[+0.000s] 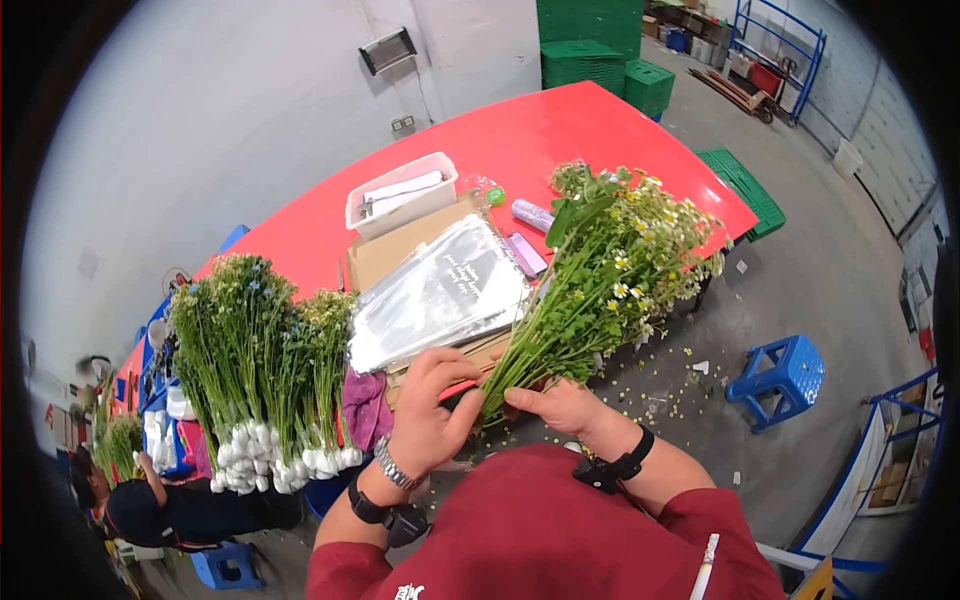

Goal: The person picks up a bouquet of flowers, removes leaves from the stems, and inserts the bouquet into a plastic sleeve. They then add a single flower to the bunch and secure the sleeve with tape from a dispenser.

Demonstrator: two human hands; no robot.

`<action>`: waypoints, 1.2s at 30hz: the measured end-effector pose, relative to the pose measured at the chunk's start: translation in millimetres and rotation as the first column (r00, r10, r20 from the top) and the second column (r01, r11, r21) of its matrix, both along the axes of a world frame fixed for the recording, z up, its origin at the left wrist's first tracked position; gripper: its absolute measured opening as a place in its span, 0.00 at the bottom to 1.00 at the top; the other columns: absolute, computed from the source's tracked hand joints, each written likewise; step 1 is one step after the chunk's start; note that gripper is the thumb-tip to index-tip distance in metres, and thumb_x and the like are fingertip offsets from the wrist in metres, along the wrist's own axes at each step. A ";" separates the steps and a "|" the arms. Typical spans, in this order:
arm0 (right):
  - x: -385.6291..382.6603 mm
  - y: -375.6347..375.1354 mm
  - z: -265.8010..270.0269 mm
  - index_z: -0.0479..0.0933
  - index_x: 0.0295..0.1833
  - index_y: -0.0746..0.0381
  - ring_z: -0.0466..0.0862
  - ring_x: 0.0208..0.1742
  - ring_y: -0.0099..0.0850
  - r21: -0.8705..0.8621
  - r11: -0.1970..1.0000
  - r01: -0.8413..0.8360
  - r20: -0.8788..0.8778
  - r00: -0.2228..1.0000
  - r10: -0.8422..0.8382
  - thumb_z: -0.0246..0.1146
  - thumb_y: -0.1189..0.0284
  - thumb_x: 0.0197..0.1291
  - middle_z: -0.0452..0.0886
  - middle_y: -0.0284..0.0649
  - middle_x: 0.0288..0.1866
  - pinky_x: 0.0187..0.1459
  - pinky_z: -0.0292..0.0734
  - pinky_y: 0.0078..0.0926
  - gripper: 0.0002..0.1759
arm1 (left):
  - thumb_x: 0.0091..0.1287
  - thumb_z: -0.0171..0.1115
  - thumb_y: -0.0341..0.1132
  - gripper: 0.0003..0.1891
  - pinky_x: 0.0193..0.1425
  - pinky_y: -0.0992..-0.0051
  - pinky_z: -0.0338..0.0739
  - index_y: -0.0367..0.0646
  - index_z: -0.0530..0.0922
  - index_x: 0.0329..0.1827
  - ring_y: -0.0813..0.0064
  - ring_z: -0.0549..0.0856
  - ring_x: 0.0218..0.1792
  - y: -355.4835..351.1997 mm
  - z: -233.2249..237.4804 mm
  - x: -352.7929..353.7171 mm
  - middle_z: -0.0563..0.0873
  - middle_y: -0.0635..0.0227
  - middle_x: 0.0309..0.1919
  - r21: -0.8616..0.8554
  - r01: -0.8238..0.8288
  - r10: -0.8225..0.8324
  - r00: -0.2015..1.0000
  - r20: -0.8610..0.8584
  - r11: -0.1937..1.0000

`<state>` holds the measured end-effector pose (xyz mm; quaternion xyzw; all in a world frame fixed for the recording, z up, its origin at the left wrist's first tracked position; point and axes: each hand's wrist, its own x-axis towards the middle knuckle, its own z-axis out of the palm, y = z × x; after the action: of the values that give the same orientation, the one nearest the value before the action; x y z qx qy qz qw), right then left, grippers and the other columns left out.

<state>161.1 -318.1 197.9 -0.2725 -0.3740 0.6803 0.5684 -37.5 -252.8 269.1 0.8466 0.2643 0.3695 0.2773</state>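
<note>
A large bunch of white daisy-like flowers (630,270) with long green stems lies slanted over the table's near edge, blossoms to the upper right. My right hand (560,405) is closed round the lower stems, its thumb lying across them. At the left side of the stem ends, my left hand (435,400) is bent, thumb and fingers drawn together. A narrow strip of red shows between them; I cannot tell what this hand grips. Just beyond it lies a stack of clear printed sleeves (445,290) on cardboard (400,255).
Tied bunches (240,350) with white-wrapped stem ends lie left on the red table (510,130), beside a purple cloth (365,408). A white bin (405,195), a phone (526,255) and a purple roll (532,214) are farther back. A blue stool (778,380) stands right; a person (190,510) is left.
</note>
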 end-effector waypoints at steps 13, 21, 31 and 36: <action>2.2 -8.7 -15.3 0.79 0.59 0.64 0.84 0.52 0.26 -0.003 1.000 -0.024 0.360 0.933 0.023 0.65 0.78 0.67 0.86 0.38 0.49 0.53 0.81 0.28 0.15 | 0.52 0.76 0.28 0.12 0.50 0.68 0.78 0.42 0.84 0.38 0.65 0.81 0.44 15.2 7.1 47.6 0.78 0.65 0.40 0.005 0.059 -0.059 0.997 -0.047 0.998; 4.6 -9.3 -7.4 0.81 0.53 0.63 0.86 0.50 0.30 0.292 0.953 -0.083 0.706 0.691 -0.156 0.64 0.72 0.67 0.87 0.37 0.47 0.53 0.81 0.33 0.12 | 0.51 0.78 0.30 0.12 0.45 0.69 0.76 0.42 0.83 0.35 0.65 0.80 0.39 11.4 9.8 56.2 0.77 0.66 0.37 0.037 0.044 -0.046 0.998 0.050 0.998; -1.4 -11.3 -13.6 0.77 0.60 0.63 0.84 0.50 0.25 0.060 0.998 -0.012 0.359 0.933 -0.011 0.64 0.77 0.70 0.86 0.34 0.47 0.51 0.81 0.29 0.15 | 0.52 0.75 0.22 0.11 0.45 0.68 0.75 0.43 0.81 0.34 0.66 0.83 0.36 2.9 3.5 42.0 0.85 0.66 0.34 0.207 0.006 -0.036 0.989 0.145 0.978; -3.6 -10.4 -10.4 0.76 0.60 0.63 0.83 0.46 0.22 0.066 0.997 -0.040 0.289 0.957 0.020 0.64 0.79 0.70 0.84 0.33 0.47 0.48 0.82 0.26 0.14 | 0.55 0.74 0.21 0.10 0.45 0.70 0.76 0.42 0.80 0.34 0.67 0.84 0.33 0.4 -0.7 40.5 0.88 0.65 0.36 0.160 0.030 -0.061 0.979 0.197 0.987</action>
<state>157.5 -328.4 187.5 -0.3425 -0.4808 0.6282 0.5069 3.0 -252.4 268.3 0.8299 0.1857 0.4662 0.2438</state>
